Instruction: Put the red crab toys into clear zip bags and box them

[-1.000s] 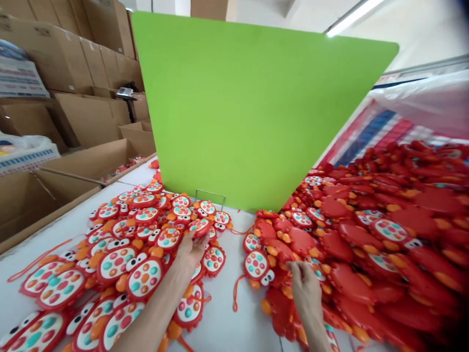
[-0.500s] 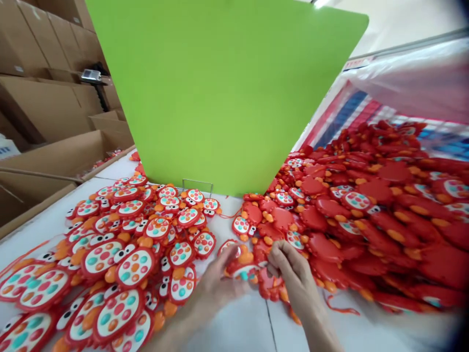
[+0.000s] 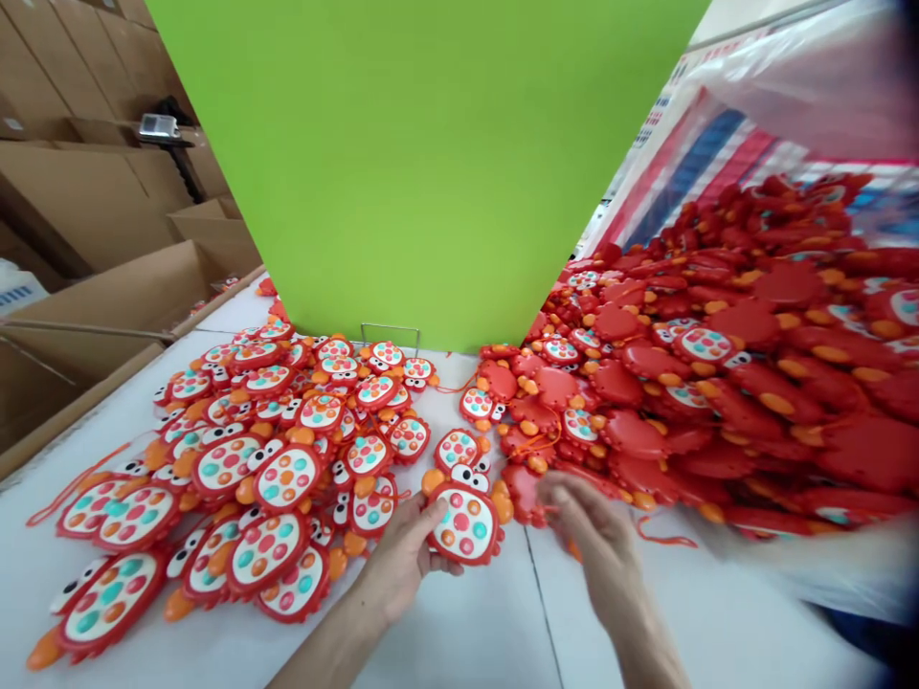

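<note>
My left hand [image 3: 406, 550] is closed on a red crab toy [image 3: 465, 522] with a white face panel, coloured round bumps, bulging eyes and orange claws. The toy is face up, its eyes pointing away from me. To its right, my right hand [image 3: 593, 536] has loosely bent fingers, somewhat blurred, with no toy in its grasp. Its fingertips are over a face-down red crab toy [image 3: 523, 490] at the near edge of the right pile; whether they touch it I cannot tell. Just beyond the held toy lies another face-up crab toy [image 3: 458, 448].
Many face-up crab toys [image 3: 287, 477] cover the table's left side. A high pile of mostly face-down ones [image 3: 775, 383] fills the right. A green board [image 3: 431, 172] stands at the back behind a wire stand [image 3: 390, 327]. Cardboard boxes [image 3: 122, 306] flank the left.
The crab toy by my left hand has turned from tilted to face up and is now gripped. My right hand has loosened from a closed pinch. The view has shifted slightly.
</note>
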Available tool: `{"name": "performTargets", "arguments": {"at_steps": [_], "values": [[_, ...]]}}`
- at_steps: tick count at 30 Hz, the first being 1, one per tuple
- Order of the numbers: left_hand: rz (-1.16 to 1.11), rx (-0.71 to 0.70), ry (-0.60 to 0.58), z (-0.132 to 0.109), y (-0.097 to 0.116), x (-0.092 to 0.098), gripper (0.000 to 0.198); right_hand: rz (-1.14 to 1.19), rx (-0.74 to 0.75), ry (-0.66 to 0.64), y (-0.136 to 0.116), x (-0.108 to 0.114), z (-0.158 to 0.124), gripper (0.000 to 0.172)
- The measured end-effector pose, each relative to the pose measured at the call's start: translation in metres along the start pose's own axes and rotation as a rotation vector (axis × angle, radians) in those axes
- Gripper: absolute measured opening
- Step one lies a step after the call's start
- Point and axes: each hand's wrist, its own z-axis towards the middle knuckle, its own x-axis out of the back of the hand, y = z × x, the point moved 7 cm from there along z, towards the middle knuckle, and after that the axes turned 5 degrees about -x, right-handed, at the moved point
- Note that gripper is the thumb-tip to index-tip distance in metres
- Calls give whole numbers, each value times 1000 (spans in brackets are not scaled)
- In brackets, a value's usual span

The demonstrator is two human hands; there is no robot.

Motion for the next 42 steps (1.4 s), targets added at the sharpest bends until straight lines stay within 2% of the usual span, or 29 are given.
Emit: {"name": "performTargets", "arguments": {"at_steps": [3, 5, 7, 12, 17, 24, 30, 36, 42], "values": [[22, -3, -29, -4, -4, -3, 32, 134, -209, -243, 34, -35, -29, 42], [56, -7, -55, -6, -6, -4, 30, 223, -263, -281, 46, -52, -41, 37], [86, -12, -64, -11, -7, -3, 31, 254, -255, -274, 51, -61, -44, 34], [180, -32, -109, -26, -2, -5, 46, 180, -153, -246, 54, -62, -42, 31], [268, -42, 23, -30, -3, 9, 53, 171, -143, -238, 51, -68, -51, 33], [156, -40, 24, -19, -9, 20, 40, 180, -187, -278, 53, -71, -60, 39], [112, -60, -6, -21, -4, 15, 38, 212, -215, -266, 55, -70, -63, 42], [61, -20, 90, -19, -6, 25, 40, 225, -232, -261, 52, -74, -65, 43], [36, -12, -13, -20, -12, 19, 36, 205, -222, -268, 55, -71, -66, 44]]}}
